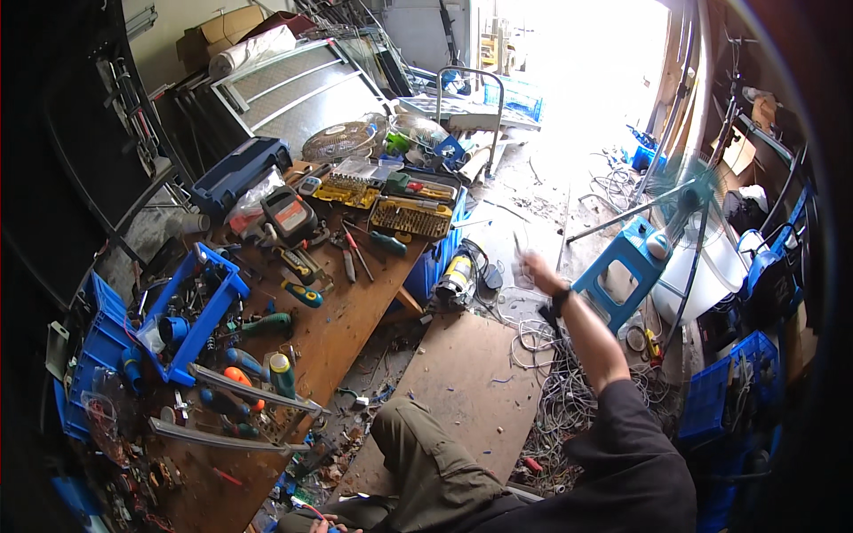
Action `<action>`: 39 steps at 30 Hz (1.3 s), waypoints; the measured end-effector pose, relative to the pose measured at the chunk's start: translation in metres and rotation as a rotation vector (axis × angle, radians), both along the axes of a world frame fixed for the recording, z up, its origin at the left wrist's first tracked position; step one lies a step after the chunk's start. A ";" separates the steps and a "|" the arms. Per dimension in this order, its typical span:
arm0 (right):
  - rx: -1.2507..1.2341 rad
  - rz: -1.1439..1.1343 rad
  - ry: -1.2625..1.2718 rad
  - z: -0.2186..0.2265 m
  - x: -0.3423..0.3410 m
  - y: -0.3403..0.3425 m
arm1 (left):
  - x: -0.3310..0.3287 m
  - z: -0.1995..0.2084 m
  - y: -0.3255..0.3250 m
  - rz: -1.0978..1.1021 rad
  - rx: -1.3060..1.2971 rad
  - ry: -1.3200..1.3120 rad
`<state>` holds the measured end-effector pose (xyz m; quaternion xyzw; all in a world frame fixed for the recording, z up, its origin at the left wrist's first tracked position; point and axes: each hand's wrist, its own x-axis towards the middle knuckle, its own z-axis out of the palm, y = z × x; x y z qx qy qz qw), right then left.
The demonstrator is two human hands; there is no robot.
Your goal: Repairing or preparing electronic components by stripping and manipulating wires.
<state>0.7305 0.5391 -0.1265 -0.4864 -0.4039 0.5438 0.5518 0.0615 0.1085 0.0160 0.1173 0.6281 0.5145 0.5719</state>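
I had a slim red-and-blue piece (308, 508) at the lower edge of my view, beside my trouser leg; its red length stuck out above a blue part, and the rest was cut off. The fingers of my left hand (332, 522) were closed round it. My right hand (538, 274) was stretched well forward, blurred, with a thin, greyish sliver (519, 242) showing at its fingers; I couldn't tell whether they gripped it or how wide they stood.

That outstretched hand had a yellow-and-black machine (458, 277) to its left and a blue step stool (622, 271) to its right, with pale floor running on to the bright doorway (595, 89). Below my arm, tangled grey cable (569, 400) edged a flat wooden board (462, 382), mostly bare apart from scraps.

The wooden surface (355, 333) on my left was crowded: two bit sets side by side at the far end, red-handled pliers (357, 251), screwdrivers, and a blue bin (191, 311) full of small parts. A metal frame (240, 413) lay over the near part. Beyond it stood a fan (342, 140) and a hand trolley (471, 107).
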 end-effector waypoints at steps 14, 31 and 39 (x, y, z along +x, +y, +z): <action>0.008 0.533 -0.497 0.117 -0.283 -0.175 | 0.036 0.001 0.040 -0.073 0.337 0.071; -0.232 1.127 0.152 0.147 -0.498 -0.309 | 0.006 0.019 -0.007 -0.005 0.546 0.198; -0.494 1.423 0.324 0.146 -0.513 -0.323 | -0.020 -0.006 -0.025 -0.188 0.642 -0.202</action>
